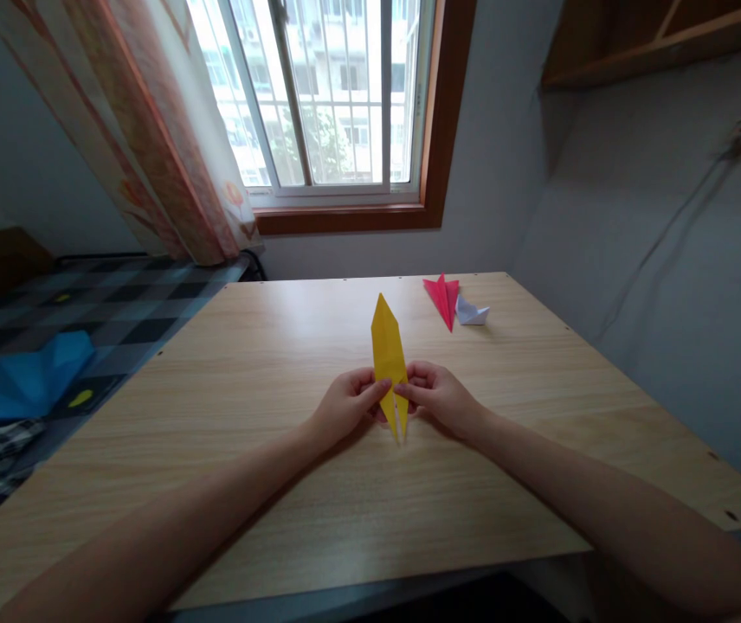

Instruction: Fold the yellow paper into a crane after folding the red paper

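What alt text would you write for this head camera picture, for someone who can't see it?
Two bare hands, left hand and right hand, pinch a long, pointed yellow folded paper on a wooden table. Farther back lie a red folded paper and a white folded paper, below a barred window.

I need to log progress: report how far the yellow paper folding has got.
Done: the yellow paper is already folded into a long narrow kite-like shape, pointed at the far end and split into two thin flaps at the near end. A red folded piece and a white folded piece lie on the table. In hand: the left hand and right hand pinch the yellow paper's lower part. Left: it matches neither.
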The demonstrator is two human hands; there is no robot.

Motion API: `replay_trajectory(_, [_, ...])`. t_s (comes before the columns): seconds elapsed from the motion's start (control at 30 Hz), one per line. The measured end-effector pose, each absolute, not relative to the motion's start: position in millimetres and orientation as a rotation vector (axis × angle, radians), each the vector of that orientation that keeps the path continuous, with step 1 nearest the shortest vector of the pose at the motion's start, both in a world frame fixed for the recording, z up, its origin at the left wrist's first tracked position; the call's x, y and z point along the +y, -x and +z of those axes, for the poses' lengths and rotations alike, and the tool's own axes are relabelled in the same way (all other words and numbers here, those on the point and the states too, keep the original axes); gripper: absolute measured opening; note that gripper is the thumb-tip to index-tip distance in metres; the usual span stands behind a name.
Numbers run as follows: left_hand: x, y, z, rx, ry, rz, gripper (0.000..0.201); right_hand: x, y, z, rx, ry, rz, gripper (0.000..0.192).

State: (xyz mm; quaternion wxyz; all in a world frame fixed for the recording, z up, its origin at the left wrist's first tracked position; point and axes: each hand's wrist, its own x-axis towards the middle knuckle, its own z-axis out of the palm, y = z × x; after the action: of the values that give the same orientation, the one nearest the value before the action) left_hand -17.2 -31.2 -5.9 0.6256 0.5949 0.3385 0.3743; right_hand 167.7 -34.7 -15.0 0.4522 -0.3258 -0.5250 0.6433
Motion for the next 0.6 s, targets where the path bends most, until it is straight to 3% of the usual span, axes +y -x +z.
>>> replay_trajectory(0.27, [-29.7, 19.2, 2.4, 0.869, -1.461, 0.944, 0.043, -39.3, -168.4, -15.0, -1.302, 0.812, 1.756, 0.036])
replay_trajectory(0.6, [-30.1, 24.2, -5.8, 0.787, -1.455, 0.802, 0.043, -35.5, -167.8, -20.0, -1.333, 0.736, 1.7, 0.042])
